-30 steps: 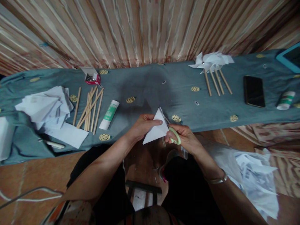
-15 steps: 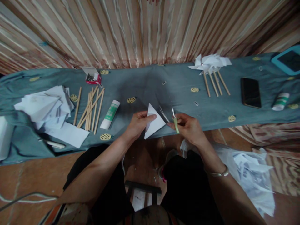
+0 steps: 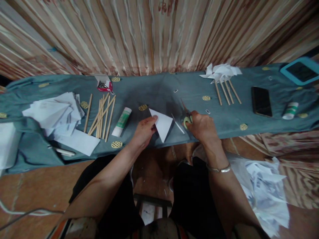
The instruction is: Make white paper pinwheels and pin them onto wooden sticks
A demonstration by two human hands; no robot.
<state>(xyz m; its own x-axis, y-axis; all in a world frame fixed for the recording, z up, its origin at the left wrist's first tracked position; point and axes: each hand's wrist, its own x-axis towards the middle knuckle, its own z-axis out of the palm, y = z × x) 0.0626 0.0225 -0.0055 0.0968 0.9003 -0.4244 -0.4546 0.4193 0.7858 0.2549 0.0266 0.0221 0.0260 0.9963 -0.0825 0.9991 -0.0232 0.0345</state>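
Between its thumb and fingers, my left hand [image 3: 145, 131] pinches a white folded paper triangle [image 3: 163, 124] near the front edge of the table. My right hand [image 3: 203, 125] grips green-handled scissors [image 3: 187, 120], whose blades point away from me toward the curtain. A thin paper strip [image 3: 178, 124] lies between the triangle and the scissors, apart from both. Left of my left hand rests a green and white glue stick [image 3: 122, 122]. Beyond it are several wooden sticks [image 3: 100, 114] and a stack of white paper [image 3: 56, 113].
At the back stands a small red box of metal pins [image 3: 104, 85]. Several paper pinwheels [image 3: 223, 73] on sticks lie back right, then a phone [image 3: 261, 101], a second glue stick [image 3: 290, 110] and a blue-framed device [image 3: 301, 70]. A plastic bag of paper scraps [image 3: 266, 186] sits below right.
The paper triangle has turned in my left hand, one corner now pointing toward me. The strip has dropped to the table. My right hand has swung the scissors slightly away from the paper.
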